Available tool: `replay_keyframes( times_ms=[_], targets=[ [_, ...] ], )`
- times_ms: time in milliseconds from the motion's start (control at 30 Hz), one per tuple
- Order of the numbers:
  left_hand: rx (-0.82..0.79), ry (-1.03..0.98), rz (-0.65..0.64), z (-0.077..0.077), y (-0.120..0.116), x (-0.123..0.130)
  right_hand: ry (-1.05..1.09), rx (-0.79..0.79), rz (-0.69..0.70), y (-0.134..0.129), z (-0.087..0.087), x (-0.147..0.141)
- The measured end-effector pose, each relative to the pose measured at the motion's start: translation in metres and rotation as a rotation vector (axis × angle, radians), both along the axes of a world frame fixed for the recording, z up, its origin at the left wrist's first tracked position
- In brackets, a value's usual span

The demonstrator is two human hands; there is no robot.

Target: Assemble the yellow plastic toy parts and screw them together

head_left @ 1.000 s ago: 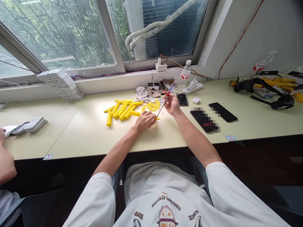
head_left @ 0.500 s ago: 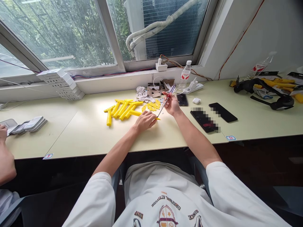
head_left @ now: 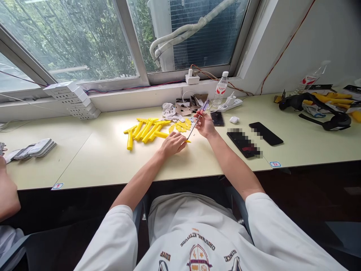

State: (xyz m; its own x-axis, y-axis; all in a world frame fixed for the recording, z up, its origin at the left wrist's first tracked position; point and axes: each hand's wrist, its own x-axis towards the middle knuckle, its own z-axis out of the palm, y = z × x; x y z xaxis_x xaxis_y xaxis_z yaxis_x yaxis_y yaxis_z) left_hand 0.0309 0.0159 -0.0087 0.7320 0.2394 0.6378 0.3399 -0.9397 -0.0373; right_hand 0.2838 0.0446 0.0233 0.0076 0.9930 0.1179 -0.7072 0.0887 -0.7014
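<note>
My right hand (head_left: 205, 125) is closed around the handle of a screwdriver (head_left: 193, 130), which slants down to the left. Its tip meets the end of a yellow plastic part (head_left: 160, 134) lying on the table. Over that part my left hand (head_left: 174, 144) is closed, pressing it down; most of the part under the fingers is hidden. To the left lie several yellow handle-shaped pieces (head_left: 145, 130) in a row. Beyond my hands are flat yellow plates (head_left: 180, 126) and small dark bits, too small to name.
Behind the plates lie a white glove (head_left: 170, 112) and an opened cardboard box (head_left: 182, 108). A water bottle (head_left: 220, 90) stands by a power strip (head_left: 231, 104). On the right are two dark phones (head_left: 265, 134) and a white case (head_left: 234, 119). Another person's arm (head_left: 8, 192) is at far left.
The fingers of my right hand have shifted slightly on the screwdriver handle. My left hand and the yellow part stay in place. The other person's hand at far left has moved.
</note>
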Motion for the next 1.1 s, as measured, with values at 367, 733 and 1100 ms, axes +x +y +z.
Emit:
replay_keyframes(
  times_ms=[367, 733, 1100],
  targets=[
    [0.023, -0.017, -0.010, 0.001, -0.001, 0.000, 0.031, -0.012, 0.116, -0.001, 0.003, 0.007],
    [0.061, -0.036, -0.021, 0.000, 0.000, 0.000, -0.036, -0.073, -0.064, 0.006, -0.007, -0.005],
    [0.016, -0.013, -0.003, 0.002, -0.001, 0.000, 0.060, -0.017, 0.042, 0.003, -0.003, 0.004]
  ],
)
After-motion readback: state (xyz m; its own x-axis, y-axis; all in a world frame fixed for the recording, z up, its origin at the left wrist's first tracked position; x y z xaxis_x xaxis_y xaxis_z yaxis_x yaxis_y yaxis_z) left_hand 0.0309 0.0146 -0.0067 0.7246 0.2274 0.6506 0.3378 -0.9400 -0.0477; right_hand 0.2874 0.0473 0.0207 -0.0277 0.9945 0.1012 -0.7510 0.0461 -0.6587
